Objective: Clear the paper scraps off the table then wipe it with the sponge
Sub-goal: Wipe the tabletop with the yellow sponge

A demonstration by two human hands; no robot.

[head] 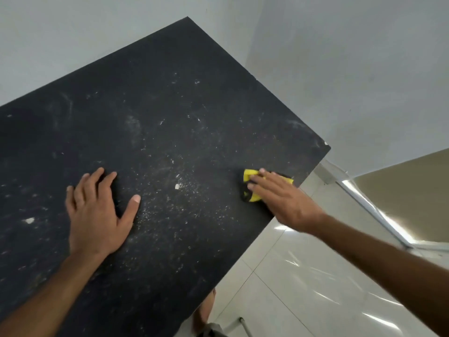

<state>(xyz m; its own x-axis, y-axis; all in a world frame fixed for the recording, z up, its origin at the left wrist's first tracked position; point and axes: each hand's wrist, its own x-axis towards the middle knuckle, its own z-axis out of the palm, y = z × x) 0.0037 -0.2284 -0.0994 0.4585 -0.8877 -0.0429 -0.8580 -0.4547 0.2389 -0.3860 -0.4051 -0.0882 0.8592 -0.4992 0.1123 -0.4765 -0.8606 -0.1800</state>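
Note:
A dark tabletop fills the left of the head view, speckled with pale dust and fine crumbs. A small paper scrap lies near its middle, and another scrap lies at the left. My left hand rests flat on the table with fingers spread, holding nothing. My right hand lies flat on top of a yellow and black sponge close to the table's right edge. My fingers cover most of the sponge.
Pale walls stand behind the table. White floor tiles lie to the right of the table edge. A beige panel with a bright metal rail sits at the far right. My foot shows below the table's near corner.

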